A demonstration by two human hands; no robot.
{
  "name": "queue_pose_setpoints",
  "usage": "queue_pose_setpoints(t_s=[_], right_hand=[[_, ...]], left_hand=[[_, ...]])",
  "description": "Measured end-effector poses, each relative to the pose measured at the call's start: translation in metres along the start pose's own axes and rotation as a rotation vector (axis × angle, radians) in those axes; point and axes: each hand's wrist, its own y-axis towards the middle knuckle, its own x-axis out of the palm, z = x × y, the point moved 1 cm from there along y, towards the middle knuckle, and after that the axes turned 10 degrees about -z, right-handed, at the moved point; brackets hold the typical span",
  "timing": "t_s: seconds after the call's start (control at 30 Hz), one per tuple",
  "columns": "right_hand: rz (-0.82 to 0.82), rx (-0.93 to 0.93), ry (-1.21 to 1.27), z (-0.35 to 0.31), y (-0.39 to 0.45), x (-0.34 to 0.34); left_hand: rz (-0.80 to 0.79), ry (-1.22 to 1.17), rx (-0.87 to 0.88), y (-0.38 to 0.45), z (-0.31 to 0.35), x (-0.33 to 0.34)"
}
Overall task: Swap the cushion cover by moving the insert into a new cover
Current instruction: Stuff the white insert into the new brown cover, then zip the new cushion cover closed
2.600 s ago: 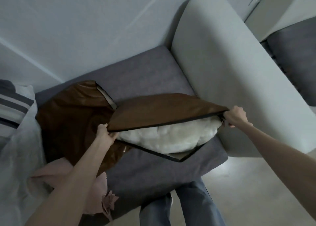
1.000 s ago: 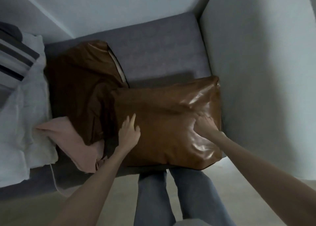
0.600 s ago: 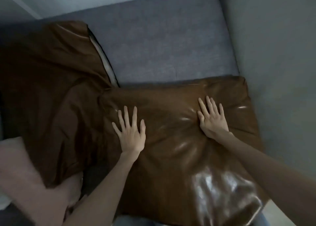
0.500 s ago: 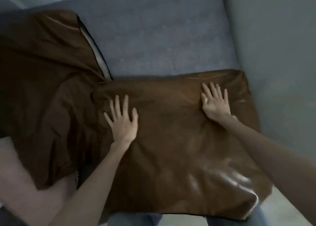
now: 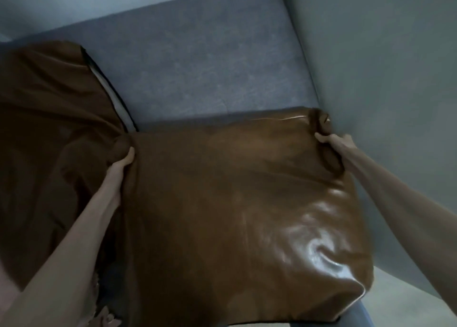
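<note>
A filled brown glossy cushion (image 5: 235, 215) lies flat on the grey sofa seat (image 5: 197, 67), its near edge over my legs. My left hand (image 5: 121, 163) grips the cushion's far left corner, fingers tucked under the bunched fabric. My right hand (image 5: 332, 141) grips the far right corner beside the sofa arm. The insert is hidden inside the cover. A second, limp brown cover (image 5: 49, 141) lies crumpled to the left, its zipper edge and pale lining showing.
The pale sofa arm (image 5: 383, 91) rises close on the right. The sofa backrest (image 5: 74, 0) runs along the top. A pink fabric piece (image 5: 103, 319) shows at the bottom left. My jeans (image 5: 356, 319) show below the cushion.
Both hands, which lay flat on top of the cushion, have slid outward to its far corners and now grip them. The view has drawn closer.
</note>
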Motion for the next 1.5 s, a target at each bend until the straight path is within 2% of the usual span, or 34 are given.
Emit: queue_pose_setpoints(t_s=[0.07,0.2,0.23,0.3,0.33,0.4,0.43,0.47,0.53,0.57,0.63,0.73,0.83,0.9,0.97,1.03,1.13,1.33,1.5], right_hand=[[0.09,-0.161,-0.065,-0.015,-0.005,-0.001],[0.247,-0.468,-0.103,-0.095,-0.019,-0.006],[0.279,-0.498,-0.181,-0.116,-0.021,-0.003],[0.315,-0.504,-0.368,-0.136,-0.036,0.01],[0.312,-0.534,-0.462,-0.131,-0.047,0.019],[0.36,-0.75,-0.699,-0.087,-0.076,0.038],[0.355,-0.859,-0.827,-0.052,-0.09,0.048],[0.299,-0.885,-0.949,-0.014,-0.097,0.056],[0.139,-0.664,-1.081,0.046,-0.093,0.058],[0.074,-0.534,-1.051,0.063,-0.084,0.054],[0.025,-0.479,-0.902,0.078,-0.071,0.037],[0.011,-0.593,-0.685,0.103,-0.09,0.006],[-0.024,-0.544,-0.728,0.151,-0.128,-0.01],[-0.029,-0.522,-0.81,0.161,-0.131,-0.012],[0.011,-0.536,-0.747,0.139,-0.122,-0.013],[0.089,-0.61,-0.718,0.111,-0.114,-0.017],[0.182,-0.725,-0.873,0.065,-0.123,-0.025],[0.198,-0.695,-1.069,-0.031,-0.2,-0.038],[0.455,-0.785,-1.014,-0.088,-0.282,-0.086]], left_hand=[[0.145,0.014,0.13,-0.009,0.012,-0.005],[0.23,0.004,0.399,-0.016,0.081,-0.008],[0.284,0.082,0.449,-0.016,0.099,-0.002],[0.431,0.387,0.57,-0.023,0.121,0.013],[0.45,0.564,0.69,-0.032,0.121,0.023],[0.385,0.92,0.898,-0.049,0.085,0.045],[0.322,1.099,0.91,-0.059,0.05,0.054],[0.255,1.277,0.848,-0.065,0.011,0.06],[0.135,1.542,0.6,-0.069,-0.058,0.065],[0.11,1.576,0.526,-0.067,-0.08,0.062],[0.126,1.556,0.526,-0.063,-0.094,0.053],[0.174,1.409,0.576,-0.088,-0.105,0.029],[0.233,1.183,0.498,-0.12,-0.142,-0.01],[0.156,0.972,0.412,-0.13,-0.159,-0.037],[0.059,0.788,0.28,-0.126,-0.16,-0.048],[0.083,0.746,0.237,-0.119,-0.154,-0.046],[0.199,0.729,0.42,-0.124,-0.127,-0.032],[0.39,0.85,0.59,-0.211,-0.025,-0.027],[0.408,0.835,0.687,-0.29,0.071,-0.065]])
